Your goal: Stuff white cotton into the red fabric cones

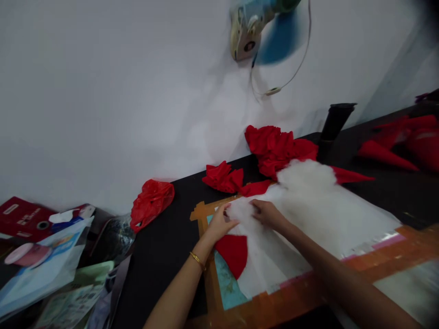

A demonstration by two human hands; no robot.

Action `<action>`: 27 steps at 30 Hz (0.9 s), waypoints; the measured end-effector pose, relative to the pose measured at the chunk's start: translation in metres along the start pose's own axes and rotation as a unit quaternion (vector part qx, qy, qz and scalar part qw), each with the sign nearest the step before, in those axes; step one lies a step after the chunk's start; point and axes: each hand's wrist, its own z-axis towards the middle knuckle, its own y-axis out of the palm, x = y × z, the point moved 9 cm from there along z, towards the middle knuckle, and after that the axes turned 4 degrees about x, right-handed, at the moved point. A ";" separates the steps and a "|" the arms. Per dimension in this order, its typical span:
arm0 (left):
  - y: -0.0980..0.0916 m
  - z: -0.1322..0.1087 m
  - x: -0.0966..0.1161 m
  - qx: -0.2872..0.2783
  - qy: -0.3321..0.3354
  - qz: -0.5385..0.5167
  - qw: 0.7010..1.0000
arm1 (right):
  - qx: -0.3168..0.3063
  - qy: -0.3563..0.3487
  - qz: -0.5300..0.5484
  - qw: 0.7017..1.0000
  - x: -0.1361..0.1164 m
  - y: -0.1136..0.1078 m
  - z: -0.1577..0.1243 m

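My left hand [219, 224] and my right hand [269, 214] both pinch a tuft of white stuffing [242, 211] between them, fingers closed on it. The tuft joins a larger heap of white stuffing [308, 192] lying on a white sheet [329, 224]. Just below my left hand, a red fabric piece [233, 253] lies half under the sheet. All of this rests on a teal mat with an orange taped border [240, 310]. A gold bracelet [197, 259] circles my left wrist.
Red fabric pieces [277, 148], [222, 177] are piled along the wall, more at the right [404, 137]. A red plastic bag [151, 201] lies on the black table. A black cylinder [334, 123] stands behind the stuffing. Papers and packets [44, 265] clutter the left. A wall fan [260, 27] hangs above.
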 end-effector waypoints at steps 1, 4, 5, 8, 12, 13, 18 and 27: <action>0.004 -0.001 0.007 -0.005 0.016 0.000 1.000 | -0.009 -0.012 0.011 1.000 -0.005 0.000 0.000; 0.019 -0.004 0.028 -0.021 0.071 0.045 0.996 | -0.026 -0.050 0.061 0.997 -0.018 -0.008 -0.006; 0.022 -0.005 0.032 -0.025 0.086 0.067 0.994 | -0.026 -0.056 0.074 0.995 -0.018 -0.013 -0.010; 0.023 -0.005 0.036 -0.027 0.104 0.117 0.987 | -0.014 -0.025 0.045 0.999 -0.005 -0.023 -0.020; 0.011 -0.003 0.044 -0.006 0.120 0.142 0.983 | -0.015 0.008 -0.028 0.999 0.004 -0.012 -0.028; 0.009 -0.002 0.048 -0.003 0.126 0.141 0.982 | -0.016 0.003 -0.034 0.999 0.001 -0.005 -0.028; 0.033 0.003 0.058 -0.088 0.184 0.165 0.965 | -0.021 0.000 -0.082 0.996 -0.014 0.028 -0.022; 0.024 0.011 0.017 -0.036 0.117 0.231 0.965 | 0.010 0.034 -0.092 0.995 0.011 0.011 -0.024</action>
